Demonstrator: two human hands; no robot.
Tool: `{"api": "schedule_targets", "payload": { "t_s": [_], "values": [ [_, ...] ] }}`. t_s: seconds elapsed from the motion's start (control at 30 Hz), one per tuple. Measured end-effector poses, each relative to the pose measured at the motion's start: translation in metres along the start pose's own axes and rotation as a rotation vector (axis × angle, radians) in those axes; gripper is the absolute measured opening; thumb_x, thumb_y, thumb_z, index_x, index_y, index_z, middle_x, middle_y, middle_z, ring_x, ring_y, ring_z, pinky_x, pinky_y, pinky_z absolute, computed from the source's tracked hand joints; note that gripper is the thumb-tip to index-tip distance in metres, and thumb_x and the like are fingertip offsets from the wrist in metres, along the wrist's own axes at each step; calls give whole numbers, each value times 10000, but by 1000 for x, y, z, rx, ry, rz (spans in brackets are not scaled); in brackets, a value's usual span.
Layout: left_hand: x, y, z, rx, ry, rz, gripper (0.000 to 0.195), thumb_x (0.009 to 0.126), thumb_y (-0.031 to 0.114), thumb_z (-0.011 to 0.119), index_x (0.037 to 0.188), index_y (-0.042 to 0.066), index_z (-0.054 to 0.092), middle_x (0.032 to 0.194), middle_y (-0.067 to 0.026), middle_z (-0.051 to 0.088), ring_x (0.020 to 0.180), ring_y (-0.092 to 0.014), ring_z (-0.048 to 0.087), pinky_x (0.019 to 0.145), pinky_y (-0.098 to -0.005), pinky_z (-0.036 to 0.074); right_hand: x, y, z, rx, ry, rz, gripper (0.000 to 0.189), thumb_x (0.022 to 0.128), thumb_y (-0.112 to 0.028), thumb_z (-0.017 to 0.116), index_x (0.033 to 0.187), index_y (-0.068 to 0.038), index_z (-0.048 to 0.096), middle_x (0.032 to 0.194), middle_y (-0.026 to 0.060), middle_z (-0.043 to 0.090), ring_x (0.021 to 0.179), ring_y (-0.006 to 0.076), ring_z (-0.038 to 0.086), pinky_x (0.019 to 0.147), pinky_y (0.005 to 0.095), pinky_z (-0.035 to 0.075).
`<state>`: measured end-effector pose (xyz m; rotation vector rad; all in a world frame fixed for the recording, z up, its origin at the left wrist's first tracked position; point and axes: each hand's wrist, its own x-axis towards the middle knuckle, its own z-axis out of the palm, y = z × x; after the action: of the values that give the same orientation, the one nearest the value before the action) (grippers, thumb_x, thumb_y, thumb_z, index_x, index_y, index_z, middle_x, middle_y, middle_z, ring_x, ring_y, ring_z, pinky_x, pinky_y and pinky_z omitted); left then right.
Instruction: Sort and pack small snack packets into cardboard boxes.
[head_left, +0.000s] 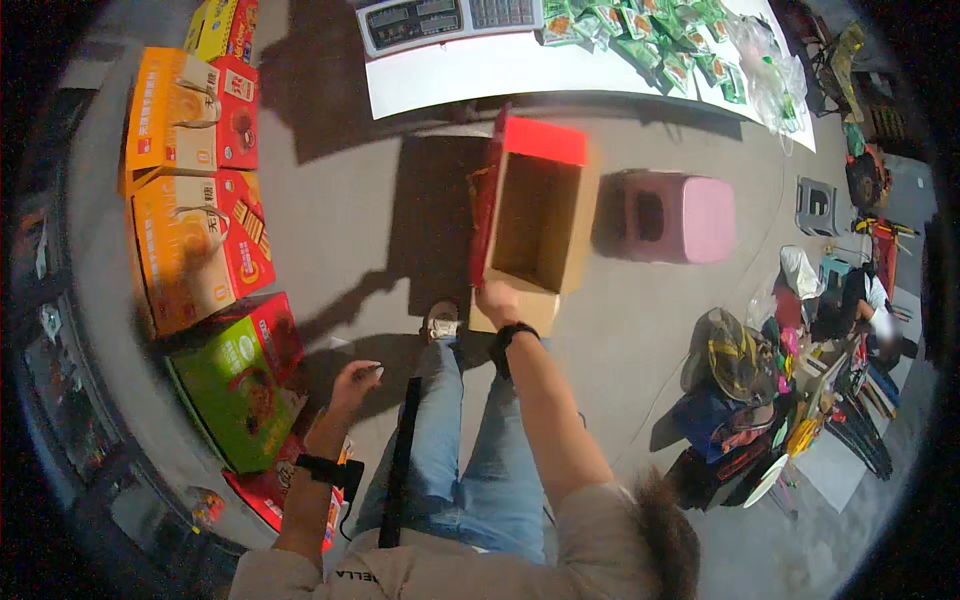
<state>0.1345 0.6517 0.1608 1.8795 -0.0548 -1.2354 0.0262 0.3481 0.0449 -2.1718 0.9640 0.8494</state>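
Note:
An open cardboard box (534, 217), brown inside with red outer panels, is in front of me above the floor. My right hand (498, 301) grips its near edge beside a folded-out flap (517, 309). The inside of the box looks bare. My left hand (355, 388) is apart from the box, to the left of my leg, with its fingers curled. Whether something small is pinched between those fingertips cannot be made out. Nearest to that hand is a green and red carton (240, 382) at the left.
Orange and red cartons (184, 247) with handles line the left side. A white table (450, 86) at the top bears a weighing scale (450, 22) and several green packets (660, 37). A pink plastic stool (697, 217) stands right of the box. Assorted goods (795, 390) crowd the right.

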Motion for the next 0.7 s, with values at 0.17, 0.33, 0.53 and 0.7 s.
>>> {"api": "schedule_targets", "payload": {
  "t_s": [0.17, 0.33, 0.53, 0.7],
  "values": [
    [-17, 36, 40, -113, 120, -63, 266, 757, 167, 646, 963, 36, 540, 782, -38, 560, 637, -86, 523, 568, -219, 430, -66, 43, 12, 35, -45, 5, 424, 804, -394, 410, 868, -25, 609, 882, 181, 608, 826, 330, 583, 718, 419, 455],
    [-33, 72, 101, -219, 242, -254, 277, 771, 235, 628, 937, 36, 532, 730, -7, 510, 590, -71, 481, 523, -220, 404, -156, 182, 41, -4, -315, 268, 329, 802, -345, 447, 931, -98, 621, 978, 139, 598, 916, 271, 575, 766, 404, 449],
    [-37, 111, 232, -416, 223, -255, 163, 798, 240, 570, 846, 96, 511, 646, 30, 458, 513, -70, 442, 490, -226, 398, -214, 323, 13, 122, -397, 317, 438, 689, -367, 609, 1015, -77, 582, 1017, 134, 586, 933, 283, 568, 738, 387, 468],
    [-47, 176, 331, -393, 132, -229, 181, 802, 247, 554, 855, 81, 506, 609, 21, 447, 510, -77, 442, 479, -218, 383, -235, 348, -62, 265, -399, 66, 311, 678, -242, 519, 872, -17, 611, 913, 181, 600, 878, 319, 563, 753, 399, 440]
  ]
}}
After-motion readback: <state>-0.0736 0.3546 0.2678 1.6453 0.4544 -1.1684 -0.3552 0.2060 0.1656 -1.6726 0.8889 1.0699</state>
